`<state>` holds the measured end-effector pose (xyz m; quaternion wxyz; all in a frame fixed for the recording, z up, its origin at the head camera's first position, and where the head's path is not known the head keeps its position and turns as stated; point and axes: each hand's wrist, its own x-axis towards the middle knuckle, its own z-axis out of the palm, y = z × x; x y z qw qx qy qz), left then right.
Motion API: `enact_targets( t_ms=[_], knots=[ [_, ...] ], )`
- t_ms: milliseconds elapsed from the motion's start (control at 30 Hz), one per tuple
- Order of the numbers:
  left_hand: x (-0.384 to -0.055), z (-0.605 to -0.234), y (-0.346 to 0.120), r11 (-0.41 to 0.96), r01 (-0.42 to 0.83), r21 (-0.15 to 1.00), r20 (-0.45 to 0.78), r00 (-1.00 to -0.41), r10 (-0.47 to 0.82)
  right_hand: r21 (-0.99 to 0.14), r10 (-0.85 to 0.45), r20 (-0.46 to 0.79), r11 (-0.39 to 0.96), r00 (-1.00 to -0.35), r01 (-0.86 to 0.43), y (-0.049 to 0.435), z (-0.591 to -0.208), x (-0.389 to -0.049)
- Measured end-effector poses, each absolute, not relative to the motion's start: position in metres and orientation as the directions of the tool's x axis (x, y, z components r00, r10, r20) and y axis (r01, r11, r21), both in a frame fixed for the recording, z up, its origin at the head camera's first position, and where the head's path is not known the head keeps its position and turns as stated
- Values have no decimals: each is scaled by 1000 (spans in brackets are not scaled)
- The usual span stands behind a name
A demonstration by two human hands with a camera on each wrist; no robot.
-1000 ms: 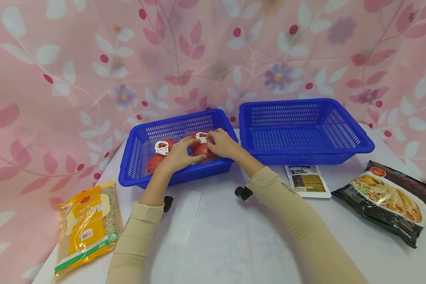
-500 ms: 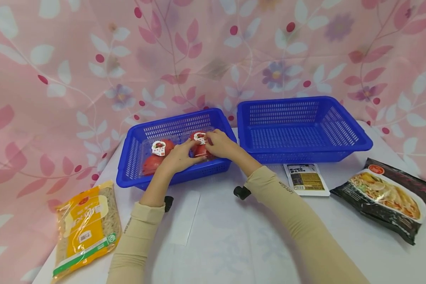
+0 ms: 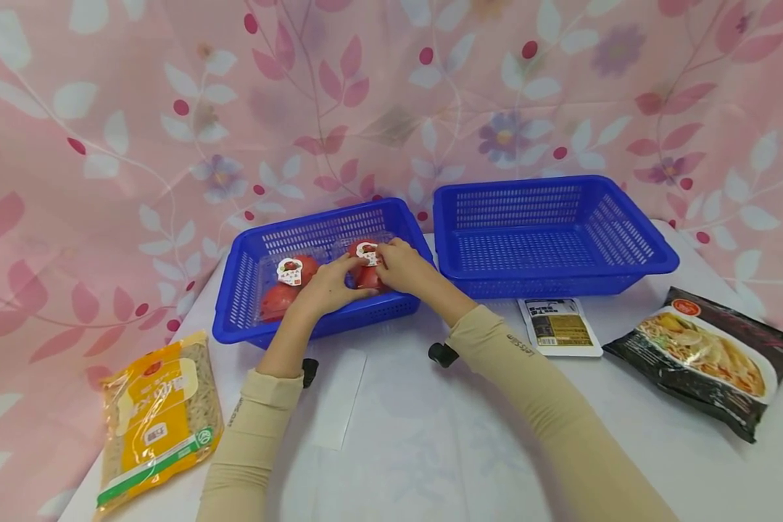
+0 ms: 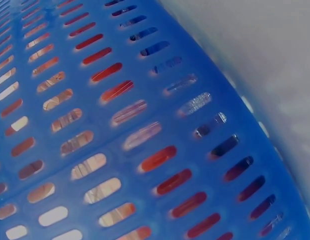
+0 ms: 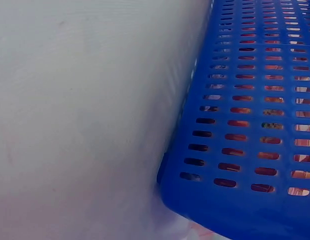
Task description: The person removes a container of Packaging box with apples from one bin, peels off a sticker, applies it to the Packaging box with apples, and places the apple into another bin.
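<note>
Two clear plastic packs of red tomatoes with white labels lie side by side in the left blue basket. My left hand grips the left side of the right-hand tomato pack, thumb toward me and fingers over its top. From the other side, my right hand holds the same pack, its fingertips near the label. The left-hand tomato pack sits beside my left hand, untouched as far as I can see. Both wrist views show only the slotted basket wall with red behind it, and the hands are hidden there.
A second blue basket stands to the right. In front of it lie a flat white-and-gold packet and a black noodle bag. A yellow bag lies at left, and a white strip in front.
The head view has shifted slightly. Both hands stay at the right-hand tomato pack with hardly any movement, and the packs remain in the left basket.
</note>
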<state>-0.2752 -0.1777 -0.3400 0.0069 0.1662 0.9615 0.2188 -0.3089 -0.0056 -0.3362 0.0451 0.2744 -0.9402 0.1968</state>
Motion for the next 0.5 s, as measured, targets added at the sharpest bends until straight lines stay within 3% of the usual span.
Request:
enact_targets(
  t_ms=[267, 500],
  knots=[
    [-271, -338, -181, 904, 265, 335, 176, -960, 216, -313, -500, 438, 694, -747, -648, 11, -338, -294],
    [-254, -339, -183, 917, 327, 227, 398, -891, 219, -358, -512, 405, 674, -758, -646, 35, -326, -277]
  ],
)
